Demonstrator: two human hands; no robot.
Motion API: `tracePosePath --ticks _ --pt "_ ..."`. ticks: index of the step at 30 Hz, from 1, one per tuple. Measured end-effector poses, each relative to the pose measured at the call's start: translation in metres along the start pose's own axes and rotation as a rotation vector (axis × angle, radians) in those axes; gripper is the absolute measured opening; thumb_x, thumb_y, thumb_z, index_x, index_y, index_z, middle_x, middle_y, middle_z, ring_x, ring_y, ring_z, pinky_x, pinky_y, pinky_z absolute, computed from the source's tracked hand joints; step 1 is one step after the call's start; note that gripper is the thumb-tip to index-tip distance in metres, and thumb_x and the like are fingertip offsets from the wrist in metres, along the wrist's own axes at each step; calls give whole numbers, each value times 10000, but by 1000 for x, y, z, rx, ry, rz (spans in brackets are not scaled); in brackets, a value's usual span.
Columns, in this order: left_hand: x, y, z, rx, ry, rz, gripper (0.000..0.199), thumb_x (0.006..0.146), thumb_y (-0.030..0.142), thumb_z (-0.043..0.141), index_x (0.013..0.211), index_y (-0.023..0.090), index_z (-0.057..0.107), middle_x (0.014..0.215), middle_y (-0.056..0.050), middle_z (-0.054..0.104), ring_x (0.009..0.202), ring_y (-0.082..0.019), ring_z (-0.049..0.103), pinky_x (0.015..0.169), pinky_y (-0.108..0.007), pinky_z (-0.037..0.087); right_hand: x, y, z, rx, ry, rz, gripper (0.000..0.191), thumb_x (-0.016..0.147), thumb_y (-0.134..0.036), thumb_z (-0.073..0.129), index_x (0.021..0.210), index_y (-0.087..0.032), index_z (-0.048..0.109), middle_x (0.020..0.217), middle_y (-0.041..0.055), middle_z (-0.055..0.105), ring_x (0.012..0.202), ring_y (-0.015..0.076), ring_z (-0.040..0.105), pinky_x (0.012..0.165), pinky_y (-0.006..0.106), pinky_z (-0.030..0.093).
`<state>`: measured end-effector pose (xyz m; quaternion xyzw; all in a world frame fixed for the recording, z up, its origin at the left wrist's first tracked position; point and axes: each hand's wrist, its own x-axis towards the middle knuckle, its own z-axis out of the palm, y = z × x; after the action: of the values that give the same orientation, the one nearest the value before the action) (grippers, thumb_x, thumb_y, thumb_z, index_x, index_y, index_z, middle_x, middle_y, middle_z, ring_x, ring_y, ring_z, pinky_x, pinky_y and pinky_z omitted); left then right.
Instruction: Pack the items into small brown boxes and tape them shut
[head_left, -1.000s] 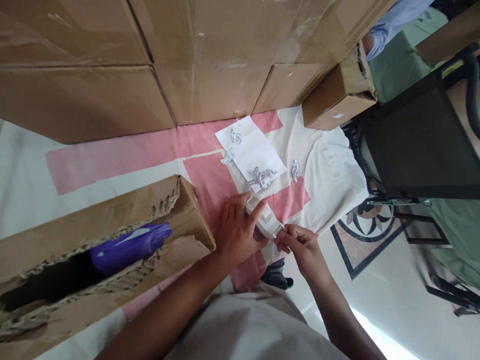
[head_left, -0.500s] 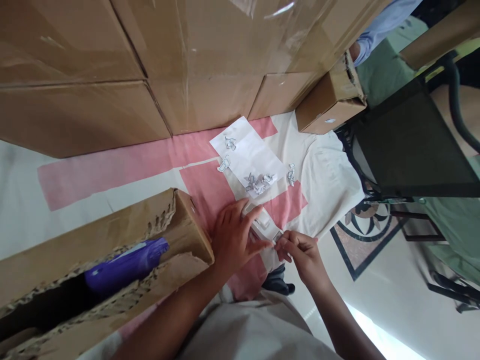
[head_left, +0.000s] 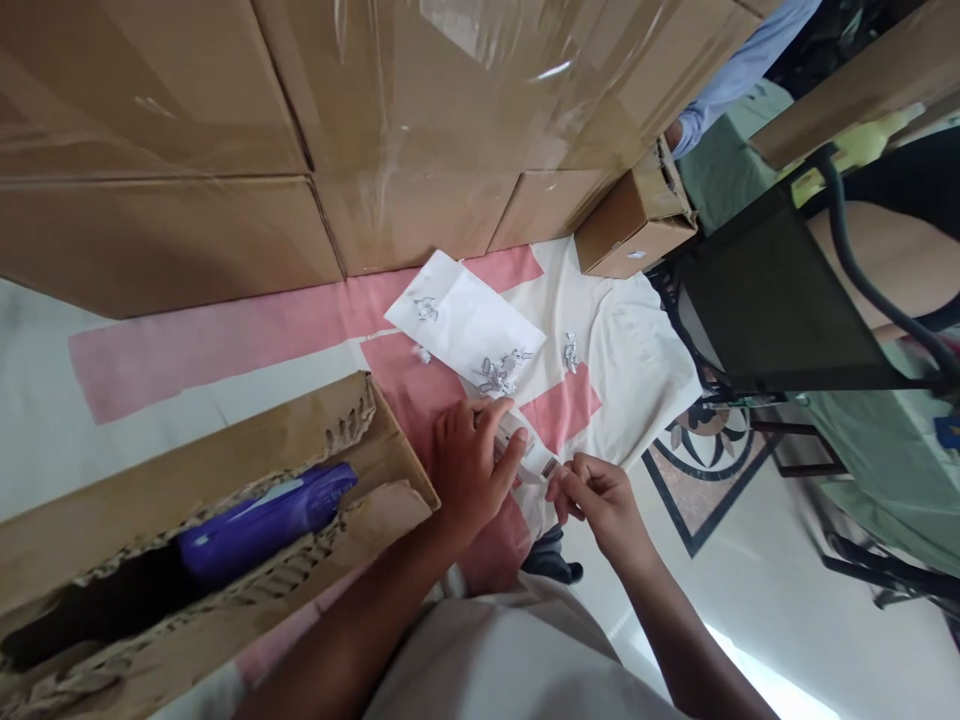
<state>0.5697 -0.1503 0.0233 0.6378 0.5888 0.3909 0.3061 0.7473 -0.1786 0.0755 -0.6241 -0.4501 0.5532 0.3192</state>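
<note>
White device (head_left: pixel 531 452) sits over the cloth (head_left: pixel 645 345), near the paper (head_left: pixel 480 315); my left hand (head_left: pixel 469 468) grips it, probably to steady it for my right hand (head_left: pixel 600 497) at its end, whose pinch I cannot tell.

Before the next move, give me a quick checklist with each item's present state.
1. Left hand on the white device: ok, fingers and thumb over it.
2. Right hand gripping the device's end: cannot tell; curled fingers hide it.
3. Paper sheet lying on the cloth: ok.
4. All small pieces on the sheet: not ok; one cluster lies on the cloth beside it.
5. Left forearm clear of the open carton: cannot tell; they overlap in view.
</note>
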Motion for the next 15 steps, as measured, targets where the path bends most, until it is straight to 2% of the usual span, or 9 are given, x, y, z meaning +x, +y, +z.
tracePosePath --ticks 4,10,15 --pt "-1 1 0 -46 -7 3 317 1034 405 457 1200 240 671 1194 -108 623 1193 -272 567 1039 -463 394 2 -2 3 -2 19 54 553 866 -493 759 564 -218 385 608 36 690 424 96 516 456 264 312" --pt "-1 3 1 -107 -43 32 308 1055 335 406 1106 255 699 1358 -106 539 1316 -259 497 1105 -470 365 6 4 -2 32 -14 161 557 814 -546 789 556 -208 429 584 51 691 405 96 511 411 242 243" --pt "1 3 3 -116 -63 5 192 964 406 619 1062 254 682 1323 -101 558 1331 -278 494 1111 -492 346 5 5 -3 2 -50 181 516 846 -560 752 581 -193 503 571 44 681 396 88 493 412 242 225"
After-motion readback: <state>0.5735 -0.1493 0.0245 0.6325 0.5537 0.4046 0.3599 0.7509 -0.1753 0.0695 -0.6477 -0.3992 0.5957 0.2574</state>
